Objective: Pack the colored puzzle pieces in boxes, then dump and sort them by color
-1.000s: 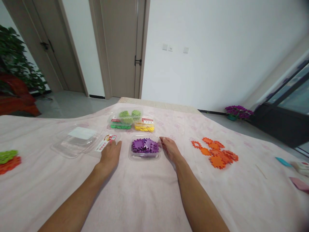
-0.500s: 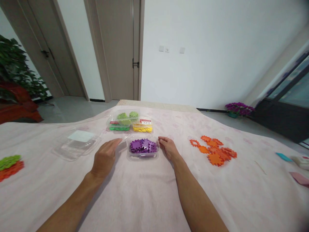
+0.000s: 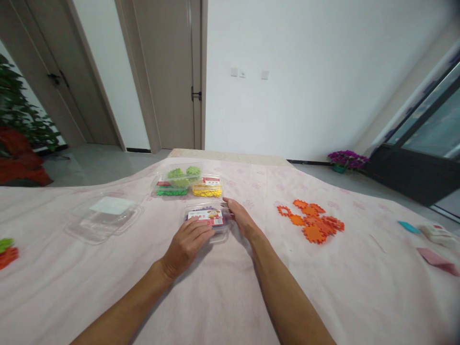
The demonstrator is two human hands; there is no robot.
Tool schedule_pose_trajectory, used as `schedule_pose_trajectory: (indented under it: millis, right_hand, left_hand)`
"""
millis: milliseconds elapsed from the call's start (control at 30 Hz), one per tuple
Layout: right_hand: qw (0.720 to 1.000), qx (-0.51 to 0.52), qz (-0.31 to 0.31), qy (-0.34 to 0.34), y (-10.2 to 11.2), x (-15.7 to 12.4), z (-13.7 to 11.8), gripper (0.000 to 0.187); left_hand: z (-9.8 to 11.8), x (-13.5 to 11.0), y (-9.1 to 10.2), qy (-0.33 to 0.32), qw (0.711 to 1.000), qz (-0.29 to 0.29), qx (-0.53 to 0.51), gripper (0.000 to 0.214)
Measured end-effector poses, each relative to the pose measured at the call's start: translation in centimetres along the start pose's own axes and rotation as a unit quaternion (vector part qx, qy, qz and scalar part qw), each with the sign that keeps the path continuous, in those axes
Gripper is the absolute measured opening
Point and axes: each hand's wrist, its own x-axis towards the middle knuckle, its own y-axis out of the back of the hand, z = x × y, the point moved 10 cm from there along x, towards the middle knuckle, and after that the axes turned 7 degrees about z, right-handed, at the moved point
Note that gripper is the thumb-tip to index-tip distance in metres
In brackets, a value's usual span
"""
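Observation:
A clear plastic box of purple puzzle pieces (image 3: 207,218) lies on the pink cloth in front of me, its labelled lid down over it. My left hand (image 3: 187,244) rests on the near part of the lid with fingers laid flat. My right hand (image 3: 241,219) presses against the box's right side, fingers stretched along it.
Behind the box sit closed boxes of green pieces (image 3: 176,179) and yellow pieces (image 3: 207,187). An empty clear box (image 3: 104,218) lies to the left. Loose orange pieces (image 3: 312,222) lie to the right. Green and orange pieces (image 3: 6,250) sit at the far left edge.
My left hand swung the labelled lid from the left over the purple pieces and now lies on top of it. The right hand stayed beside the box.

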Motion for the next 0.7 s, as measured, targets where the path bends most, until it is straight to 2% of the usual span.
schedule_pose_trajectory:
  millis: [100, 233, 300, 367, 433, 500, 600, 700]
  right_hand:
    - [1.000, 0.004, 0.001, 0.025, -0.2, 0.1, -0.2, 0.053]
    - [0.998, -0.004, 0.020, 0.053, 0.2, 0.7, 0.1, 0.049]
    - [0.998, -0.015, 0.037, 0.056, 0.5, 1.1, 0.5, 0.046]
    - [0.997, -0.028, 0.044, 0.057, 0.6, 1.4, 0.7, 0.044]
    - [0.997, -0.034, 0.044, 0.056, 0.5, 1.7, 0.8, 0.042]
    - [0.997, -0.033, 0.047, 0.053, 0.4, 1.9, 0.9, 0.041]
    - [0.997, -0.031, 0.053, 0.045, 0.4, 1.8, 0.9, 0.041]
    - [0.997, -0.036, 0.055, 0.046, 0.4, 1.6, 0.9, 0.039]
  left_hand:
    - [-0.5, 0.3, -1.0, 0.005, 1.000, -0.015, -0.006, 0.030]
    - [-2.1, -0.1, -1.5, 0.060, 0.997, -0.034, -0.022, 0.027]
    - [-3.4, -0.7, -0.8, 0.112, 0.993, -0.024, -0.032, 0.024]
    - [-5.6, -1.7, 0.7, 0.203, 0.979, 0.009, -0.032, 0.023]
    - [-8.5, -3.2, 2.3, 0.321, 0.945, 0.052, -0.032, 0.025]
    - [-11.6, -4.9, 3.0, 0.447, 0.890, 0.075, -0.052, 0.031]
    - [-15.4, -7.3, 1.0, 0.598, 0.790, 0.047, -0.127, 0.043]
    - [-17.2, -8.0, -2.3, 0.657, 0.722, 0.006, -0.219, 0.051]
